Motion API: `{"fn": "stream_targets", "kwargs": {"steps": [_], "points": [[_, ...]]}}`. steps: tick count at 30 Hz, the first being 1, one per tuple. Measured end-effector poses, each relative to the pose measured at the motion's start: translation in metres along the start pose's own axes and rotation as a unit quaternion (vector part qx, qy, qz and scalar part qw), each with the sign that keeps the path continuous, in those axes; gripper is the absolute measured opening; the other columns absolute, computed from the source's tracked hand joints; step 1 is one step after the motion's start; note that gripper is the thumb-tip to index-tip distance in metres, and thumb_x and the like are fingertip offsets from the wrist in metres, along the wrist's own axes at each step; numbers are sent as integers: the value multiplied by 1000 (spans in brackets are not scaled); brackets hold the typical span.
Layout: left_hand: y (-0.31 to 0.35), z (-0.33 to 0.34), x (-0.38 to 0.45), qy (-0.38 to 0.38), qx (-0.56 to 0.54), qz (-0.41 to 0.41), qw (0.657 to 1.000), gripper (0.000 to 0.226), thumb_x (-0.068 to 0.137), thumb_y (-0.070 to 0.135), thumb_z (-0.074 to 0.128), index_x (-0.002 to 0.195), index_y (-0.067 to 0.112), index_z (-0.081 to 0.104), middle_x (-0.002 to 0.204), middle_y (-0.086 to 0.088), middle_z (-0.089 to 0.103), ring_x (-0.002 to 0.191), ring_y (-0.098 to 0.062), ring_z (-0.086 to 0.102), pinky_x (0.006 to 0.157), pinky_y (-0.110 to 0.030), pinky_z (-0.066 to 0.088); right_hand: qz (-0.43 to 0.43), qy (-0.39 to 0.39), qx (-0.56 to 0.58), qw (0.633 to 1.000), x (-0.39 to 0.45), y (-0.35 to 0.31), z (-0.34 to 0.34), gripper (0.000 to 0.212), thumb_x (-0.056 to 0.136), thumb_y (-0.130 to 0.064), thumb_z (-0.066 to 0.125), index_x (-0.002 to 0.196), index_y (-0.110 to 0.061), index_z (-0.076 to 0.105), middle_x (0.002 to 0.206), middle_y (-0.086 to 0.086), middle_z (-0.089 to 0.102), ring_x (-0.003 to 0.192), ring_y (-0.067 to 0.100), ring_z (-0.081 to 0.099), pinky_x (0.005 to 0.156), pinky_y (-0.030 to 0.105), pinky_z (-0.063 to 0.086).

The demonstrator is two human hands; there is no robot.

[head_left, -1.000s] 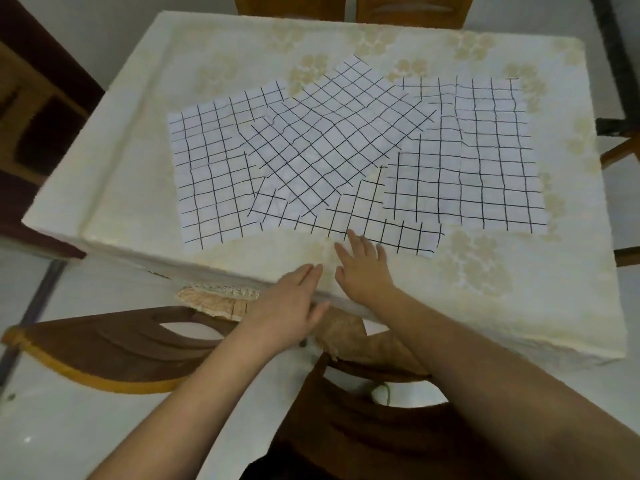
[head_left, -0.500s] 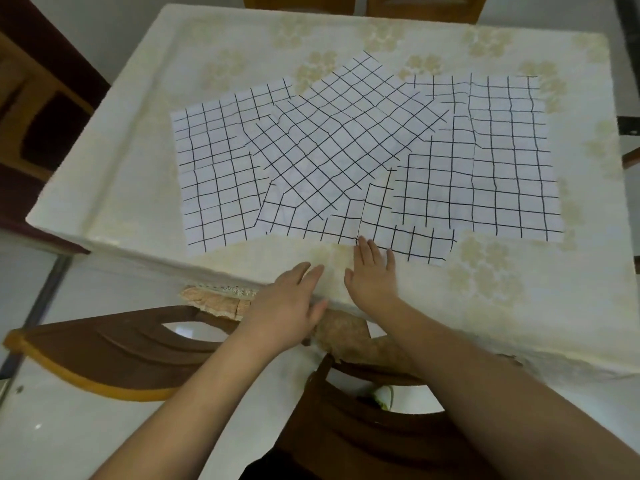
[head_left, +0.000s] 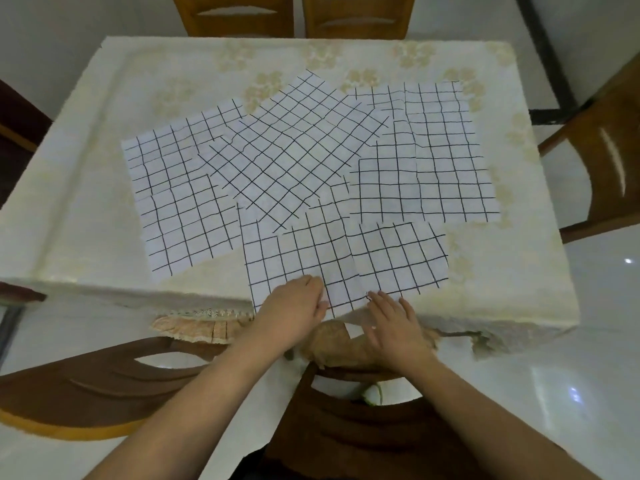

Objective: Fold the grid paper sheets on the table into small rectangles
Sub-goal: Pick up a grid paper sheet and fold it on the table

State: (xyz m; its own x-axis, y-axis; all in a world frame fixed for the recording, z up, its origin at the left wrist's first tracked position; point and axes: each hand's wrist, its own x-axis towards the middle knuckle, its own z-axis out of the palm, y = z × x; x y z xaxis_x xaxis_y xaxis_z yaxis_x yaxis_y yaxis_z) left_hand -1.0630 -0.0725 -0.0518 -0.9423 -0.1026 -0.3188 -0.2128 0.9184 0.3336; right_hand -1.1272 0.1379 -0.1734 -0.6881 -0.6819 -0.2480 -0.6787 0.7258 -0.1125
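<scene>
Several white grid paper sheets lie overlapping on the cream tablecloth (head_left: 86,174). The nearest grid sheet (head_left: 332,258) reaches the table's front edge and hangs a little past it. My left hand (head_left: 294,313) rests on that sheet's near edge, with the fingers curled on the paper. My right hand (head_left: 394,323) lies flat with spread fingers on the sheet's overhanging near corner, which bends down under it. Behind it, a left sheet (head_left: 180,199), a tilted middle sheet (head_left: 294,147) and a right sheet (head_left: 433,161) lie flat.
A dark wooden chair (head_left: 346,427) stands directly below me against the table's front edge, and another chair back (head_left: 86,393) is at lower left. Two chairs (head_left: 294,15) stand at the far side and one (head_left: 606,150) at the right. The floor is white tile.
The nearest sheet has slid toward me out of the pile, to the front edge. Both hands moved onto its near edge, and the camera view has shifted closer.
</scene>
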Motion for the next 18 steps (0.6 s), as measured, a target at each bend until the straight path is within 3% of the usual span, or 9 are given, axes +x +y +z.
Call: {"fn": "stream_targets", "kwargs": {"steps": [6, 11, 15, 18], "points": [[13, 23, 21, -5, -19, 34, 999, 14, 98, 31, 46, 89, 22, 41, 86, 6, 47, 73, -13, 43, 62, -29, 31, 30, 38, 59, 997, -29, 28, 1, 48, 90, -38, 32, 122, -18, 62, 133, -2, 58, 127, 17, 50, 113, 39, 23], [17, 32, 46, -3, -25, 28, 999, 17, 93, 35, 57, 90, 19, 52, 83, 6, 54, 74, -14, 50, 63, -30, 36, 141, 54, 130, 980, -32, 46, 13, 54, 90, -43, 23, 118, -21, 63, 128, -3, 60, 125, 14, 48, 107, 36, 36], [13, 32, 66, -32, 11, -7, 999, 23, 88, 40, 64, 89, 18, 59, 88, -1, 68, 85, -20, 61, 73, -35, 48, 242, 144, 235, 930, -23, 42, 7, 19, 90, -33, 53, 100, -19, 63, 106, 0, 60, 101, 19, 55, 90, 39, 42], [7, 31, 77, -50, 13, -28, 998, 19, 90, 35, 63, 93, 16, 64, 92, -3, 69, 90, -21, 62, 76, -33, 47, 247, 149, 243, 926, -10, 34, 1, 26, 88, -38, 60, 106, -20, 60, 106, -1, 59, 102, 20, 54, 91, 38, 40]]}}
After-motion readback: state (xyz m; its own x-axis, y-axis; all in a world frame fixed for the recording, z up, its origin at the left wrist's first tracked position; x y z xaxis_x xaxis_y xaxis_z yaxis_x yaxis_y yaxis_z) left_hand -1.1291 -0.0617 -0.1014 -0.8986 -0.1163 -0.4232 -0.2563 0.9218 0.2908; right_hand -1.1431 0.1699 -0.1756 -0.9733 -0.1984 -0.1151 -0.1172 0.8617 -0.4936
